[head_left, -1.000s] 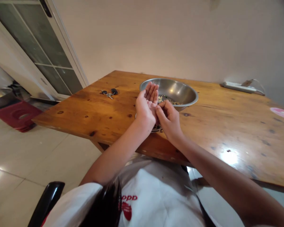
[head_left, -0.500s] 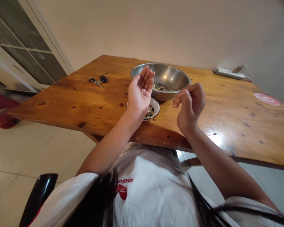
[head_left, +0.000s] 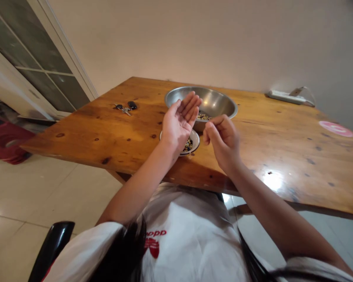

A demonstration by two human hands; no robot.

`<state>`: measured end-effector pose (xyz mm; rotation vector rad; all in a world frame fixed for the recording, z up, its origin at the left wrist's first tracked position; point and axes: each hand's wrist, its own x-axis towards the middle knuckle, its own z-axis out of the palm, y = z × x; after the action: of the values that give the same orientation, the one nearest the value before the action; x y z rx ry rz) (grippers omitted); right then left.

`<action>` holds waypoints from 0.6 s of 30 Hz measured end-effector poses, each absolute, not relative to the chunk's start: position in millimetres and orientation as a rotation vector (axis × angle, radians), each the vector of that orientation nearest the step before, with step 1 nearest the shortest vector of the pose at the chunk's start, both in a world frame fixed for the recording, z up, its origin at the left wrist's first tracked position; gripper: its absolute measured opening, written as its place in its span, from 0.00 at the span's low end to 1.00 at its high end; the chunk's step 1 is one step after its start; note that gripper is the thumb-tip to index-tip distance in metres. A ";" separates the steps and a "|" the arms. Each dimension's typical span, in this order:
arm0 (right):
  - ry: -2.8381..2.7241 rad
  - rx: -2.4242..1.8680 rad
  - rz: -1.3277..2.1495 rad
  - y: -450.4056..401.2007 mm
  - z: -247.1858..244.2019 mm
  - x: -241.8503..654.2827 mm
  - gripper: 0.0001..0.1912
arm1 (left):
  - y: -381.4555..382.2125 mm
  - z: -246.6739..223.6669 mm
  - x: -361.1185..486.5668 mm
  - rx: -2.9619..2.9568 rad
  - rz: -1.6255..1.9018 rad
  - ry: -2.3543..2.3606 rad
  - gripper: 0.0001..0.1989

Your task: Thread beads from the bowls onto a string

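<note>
Palm up, my left hand (head_left: 179, 123) is raised over a small white dish (head_left: 195, 143) with a dark rim, hiding much of it. Its fingers are stretched out and I see nothing in the palm. Mixed beans or beads (head_left: 188, 145), pale and dark, lie in the dish; they are too small to name surely. To its right, my right hand (head_left: 223, 141) has thumb and fingertips pinched together; whatever they hold, if anything, is too small to make out. Behind both hands stands a wide steel bowl (head_left: 220, 102) with similar small pieces (head_left: 204, 116) at its bottom.
A bunch of keys (head_left: 125, 109) lies on the wooden table (head_left: 129, 150) at the left. Toward the back right are a white power strip (head_left: 286, 96) and a round pink sticker or mat (head_left: 336, 128). A red stool (head_left: 10, 141) stands on the floor at left.
My right hand has moved left, closer to my left hand, with its fingers still pinched. My left hand keeps its open palm. The whole view has shifted slightly.
</note>
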<state>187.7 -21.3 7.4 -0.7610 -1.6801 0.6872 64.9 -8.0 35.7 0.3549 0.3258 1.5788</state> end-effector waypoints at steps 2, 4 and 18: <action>-1.732 -0.717 0.821 -24.8 9.8 185.6 0.12 | -14.0 34.4 63.4 0.429 1.540 0.307 0.19; -1.795 -0.704 0.926 -27.7 11.9 183.2 0.11 | -21.3 33.3 61.3 0.458 1.534 0.293 0.19; -1.882 -0.846 1.185 -31.7 18.3 168.0 0.12 | -52.3 25.0 49.4 0.474 1.531 0.352 0.19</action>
<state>168.0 -31.7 18.3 -0.8463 -1.8815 1.1848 49.4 -52.3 25.0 0.4740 0.3516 1.5315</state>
